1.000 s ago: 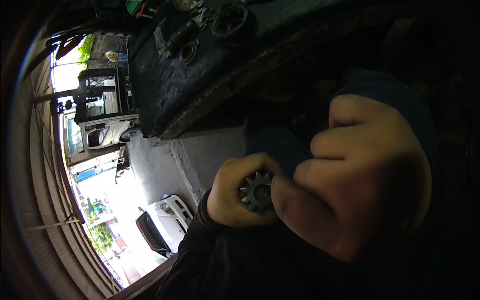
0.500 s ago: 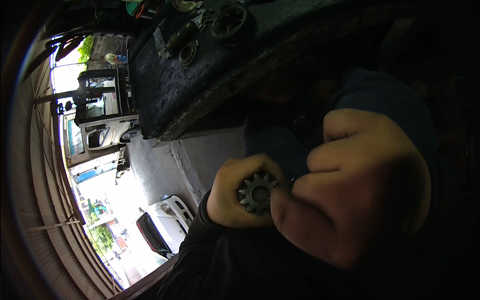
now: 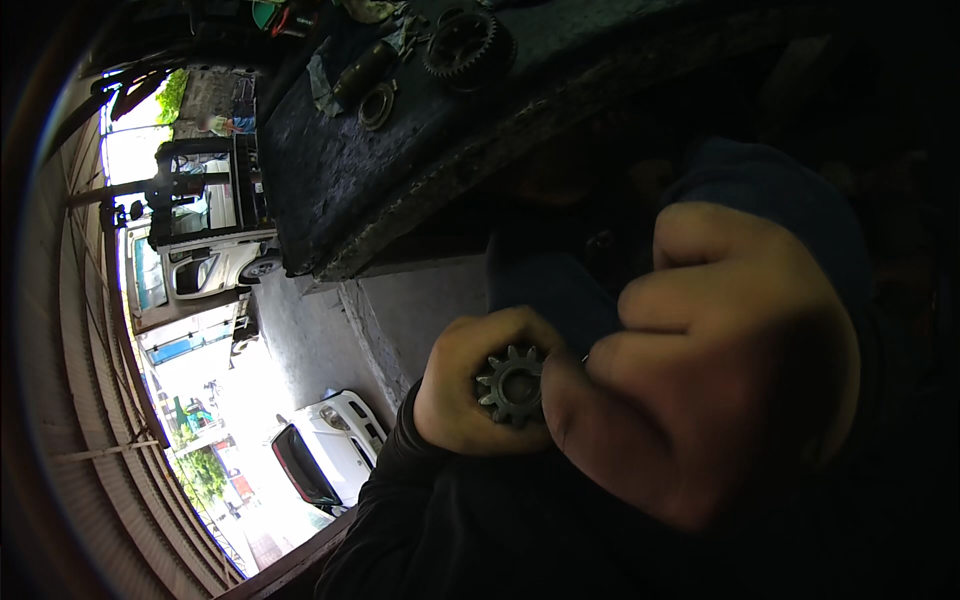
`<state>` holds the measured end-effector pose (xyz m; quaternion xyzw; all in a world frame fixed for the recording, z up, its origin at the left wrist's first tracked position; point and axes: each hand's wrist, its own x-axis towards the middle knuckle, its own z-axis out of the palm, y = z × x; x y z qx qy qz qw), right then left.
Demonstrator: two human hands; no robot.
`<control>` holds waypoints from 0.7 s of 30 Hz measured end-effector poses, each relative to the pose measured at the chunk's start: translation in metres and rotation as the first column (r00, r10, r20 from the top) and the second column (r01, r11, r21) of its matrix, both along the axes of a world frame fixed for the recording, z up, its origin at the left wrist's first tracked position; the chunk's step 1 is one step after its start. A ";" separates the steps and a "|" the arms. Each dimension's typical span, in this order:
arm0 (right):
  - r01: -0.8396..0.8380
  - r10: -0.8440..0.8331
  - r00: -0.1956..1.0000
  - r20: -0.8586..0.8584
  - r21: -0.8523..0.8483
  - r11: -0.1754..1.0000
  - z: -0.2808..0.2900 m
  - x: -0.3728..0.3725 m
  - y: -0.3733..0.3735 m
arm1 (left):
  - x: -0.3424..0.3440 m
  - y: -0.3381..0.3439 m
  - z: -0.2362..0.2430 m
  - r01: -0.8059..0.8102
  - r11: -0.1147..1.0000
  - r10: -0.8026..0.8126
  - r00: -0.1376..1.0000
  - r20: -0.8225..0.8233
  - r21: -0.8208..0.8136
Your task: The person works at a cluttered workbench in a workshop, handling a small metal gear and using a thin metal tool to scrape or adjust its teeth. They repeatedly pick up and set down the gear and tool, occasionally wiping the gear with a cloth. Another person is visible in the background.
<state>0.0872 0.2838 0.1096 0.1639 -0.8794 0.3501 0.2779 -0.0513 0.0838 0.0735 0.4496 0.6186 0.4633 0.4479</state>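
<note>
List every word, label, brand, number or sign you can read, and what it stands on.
None can be read.
Small gear in the left hand: no legible marking.
Larger gear on the bench: too dark to tell.
White car: any lettering is too small or blurred.

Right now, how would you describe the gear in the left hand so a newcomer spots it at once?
Start at the dark bench across the top, then drop to the left hand, closed in a fist. The gear shows end-on within that fist: unlike the toothed wheel on the bench, with many fine teeth, it has few, chunky ones.
</note>
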 end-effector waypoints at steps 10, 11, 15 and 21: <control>-0.038 0.036 0.998 -0.052 -0.025 0.999 -0.007 -0.004 -0.003 | 0.000 0.000 0.007 0.016 0.999 -0.018 0.999 -0.043 -0.032; -0.001 0.001 0.998 -0.059 0.002 1.000 -0.005 -0.002 -0.003 | 0.000 0.002 0.008 0.030 0.999 -0.032 0.999 -0.043 -0.042; -0.016 0.018 0.996 -0.090 0.017 1.000 -0.007 -0.002 -0.001 | 0.001 0.000 0.007 0.007 0.997 -0.007 1.000 0.007 -0.074; -0.044 0.045 0.998 0.034 -0.034 0.998 0.003 -0.003 0.003 | 0.000 0.001 0.008 0.011 0.997 -0.010 1.000 0.023 -0.081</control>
